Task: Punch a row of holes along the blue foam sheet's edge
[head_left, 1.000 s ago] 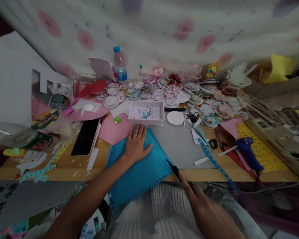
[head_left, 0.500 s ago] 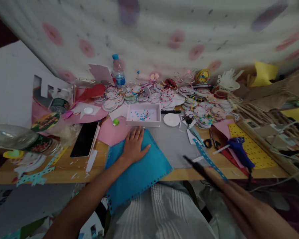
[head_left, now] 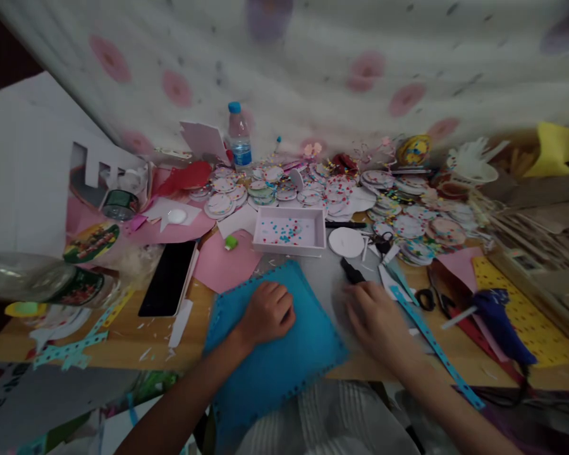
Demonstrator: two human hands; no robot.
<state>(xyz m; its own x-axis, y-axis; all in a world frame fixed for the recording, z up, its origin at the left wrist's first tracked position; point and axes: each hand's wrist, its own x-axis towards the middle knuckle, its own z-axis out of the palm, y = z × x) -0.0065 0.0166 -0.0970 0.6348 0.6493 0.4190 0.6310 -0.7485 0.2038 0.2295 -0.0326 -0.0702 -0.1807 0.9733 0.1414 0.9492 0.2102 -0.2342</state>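
My left hand (head_left: pixel 265 313) rests curled, knuckles up, on a blue sheet (head_left: pixel 270 341) with punched edges that hangs over the table's front edge onto my lap. My right hand (head_left: pixel 377 322), blurred by motion, lies on the grey mat (head_left: pixel 325 278) just right of the sheet and holds a black tool (head_left: pixel 351 272) whose tip points toward the back. A white shallow box (head_left: pixel 290 230) with small coloured dots inside stands just beyond both hands.
A black phone (head_left: pixel 168 278) lies left of the sheet beside pink paper (head_left: pixel 222 262). Several decorated paper discs (head_left: pixel 341 189) and a water bottle (head_left: pixel 239 136) crowd the back. Scissors (head_left: pixel 424 297), a blue strip (head_left: pixel 431 341) and a blue glue gun (head_left: pixel 500 319) lie right.
My right hand has come up from my lap onto the grey mat with the black tool. My left hand has curled from flat into a loose fist on the blue sheet.
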